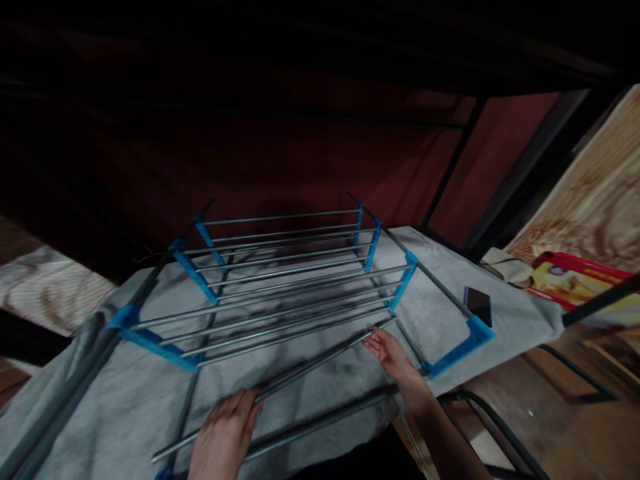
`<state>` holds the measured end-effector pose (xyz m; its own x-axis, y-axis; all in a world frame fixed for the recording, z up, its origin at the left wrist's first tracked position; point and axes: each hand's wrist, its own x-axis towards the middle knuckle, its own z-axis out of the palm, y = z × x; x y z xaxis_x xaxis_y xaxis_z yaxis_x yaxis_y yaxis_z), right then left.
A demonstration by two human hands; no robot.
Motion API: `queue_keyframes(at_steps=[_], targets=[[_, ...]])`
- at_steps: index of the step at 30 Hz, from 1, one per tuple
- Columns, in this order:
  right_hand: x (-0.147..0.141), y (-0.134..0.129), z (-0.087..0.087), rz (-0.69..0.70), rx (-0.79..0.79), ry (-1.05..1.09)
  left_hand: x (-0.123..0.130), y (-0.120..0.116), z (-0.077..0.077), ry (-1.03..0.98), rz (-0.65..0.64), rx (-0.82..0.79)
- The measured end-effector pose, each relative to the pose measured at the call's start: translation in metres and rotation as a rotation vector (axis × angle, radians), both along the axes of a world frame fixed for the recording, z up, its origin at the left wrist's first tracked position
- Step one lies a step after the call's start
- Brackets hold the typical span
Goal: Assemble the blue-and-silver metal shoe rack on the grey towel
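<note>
My left hand [225, 433] and right hand [387, 350] are each closed round the loose rods [313, 363], slanting over the bench's [520, 310] near edge. The rack [295, 287] with blue brackets [163, 347] lies beyond them, mid-bench; the phone [478, 305] rests near the right edge.

No readable text, brand, number or sign. Red and yellow packet [583, 283] at right edge has a small blue mark [557, 270], maybe a logo; too blurred to make out any letters.
</note>
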<state>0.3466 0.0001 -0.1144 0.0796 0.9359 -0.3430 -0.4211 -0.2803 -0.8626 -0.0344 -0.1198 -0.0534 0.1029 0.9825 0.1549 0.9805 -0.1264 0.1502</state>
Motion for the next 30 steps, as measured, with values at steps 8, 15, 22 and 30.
queue_keyframes(at_steps=[8, 15, 22, 30], targets=[[0.009, 0.001, -0.011, 0.058, -0.087, 0.049, 0.004, 0.013, 0.006, 0.013, 0.091, -0.132], [0.004, 0.004, -0.015, 0.119, -0.138, -0.003, -0.005, 0.015, -0.008, -0.013, 0.153, -0.13], [-0.001, 0.001, -0.018, 0.152, -0.183, -0.045, -0.007, 0.02, -0.016, -0.051, 0.116, -0.18], [-0.016, -0.002, -0.015, 0.211, -0.214, -0.033, 0.005, 0.031, -0.027, -0.112, -0.021, -0.178]])
